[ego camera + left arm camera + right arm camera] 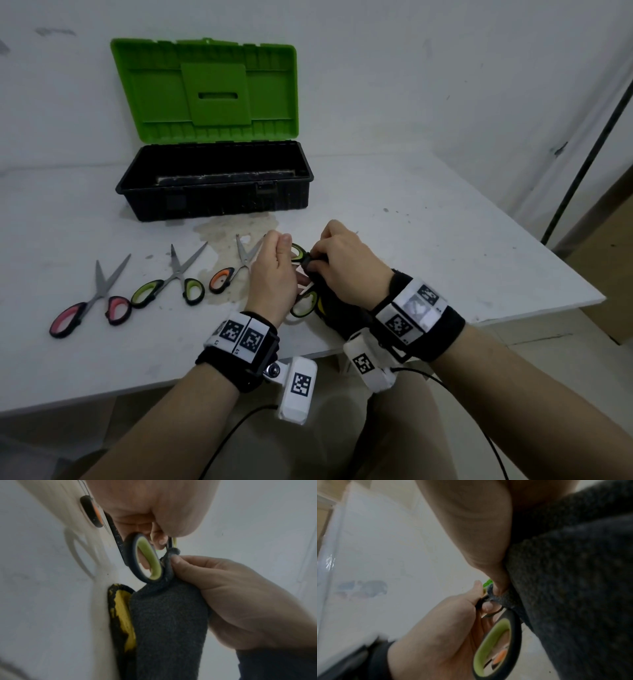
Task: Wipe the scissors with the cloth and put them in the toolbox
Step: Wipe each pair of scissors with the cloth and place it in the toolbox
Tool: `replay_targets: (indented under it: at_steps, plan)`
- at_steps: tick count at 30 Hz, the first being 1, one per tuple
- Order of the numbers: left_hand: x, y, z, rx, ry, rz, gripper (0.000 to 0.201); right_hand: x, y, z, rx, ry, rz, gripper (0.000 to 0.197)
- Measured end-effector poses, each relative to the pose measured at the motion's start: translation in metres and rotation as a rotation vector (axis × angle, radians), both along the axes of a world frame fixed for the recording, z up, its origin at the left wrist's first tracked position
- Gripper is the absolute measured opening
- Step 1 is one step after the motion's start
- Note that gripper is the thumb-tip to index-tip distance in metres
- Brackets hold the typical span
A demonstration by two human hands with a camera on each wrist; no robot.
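My left hand [274, 270] grips a pair of green-handled scissors [298, 254] just above the white table [445, 240]. One handle loop [147, 561] shows close up in the left wrist view and again [498, 649] in the right wrist view. My right hand [346, 267] pinches a dark grey cloth [339, 315] against the scissors near the handles; the cloth [168, 622] hangs down to the table. The blades are hidden behind my hands. The black toolbox [212, 198] stands open at the back, its green lid [205, 89] upright.
Three more pairs of scissors lie left of my hands: pink-handled [92, 301], green-handled [171, 277] and orange-handled [229, 274]. A brownish stain [233, 233] marks the table before the toolbox. A yellow patch [121, 615] shows beneath the cloth. The table's edge runs close on the right.
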State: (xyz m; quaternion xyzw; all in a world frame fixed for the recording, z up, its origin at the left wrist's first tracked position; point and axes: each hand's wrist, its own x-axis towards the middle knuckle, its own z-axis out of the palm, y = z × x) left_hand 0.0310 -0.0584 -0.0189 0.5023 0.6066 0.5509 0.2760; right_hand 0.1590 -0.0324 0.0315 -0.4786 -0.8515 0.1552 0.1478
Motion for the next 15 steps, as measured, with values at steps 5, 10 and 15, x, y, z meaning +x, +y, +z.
replay_targets:
  at_steps: [5,10,15]
  plan:
    - [0.002,0.004,0.002,-0.013,-0.047,-0.013,0.029,0.006,0.001,-0.004,0.110,0.121,-0.069,0.023]
    - [0.001,0.008,0.002,-0.037,-0.082,0.025,0.030,0.009,-0.004,-0.014,0.171,0.121,-0.028,0.022]
    - [0.001,0.005,0.003,-0.053,-0.068,-0.006,0.031,0.011,0.002,-0.014,0.161,0.106,0.083,0.015]
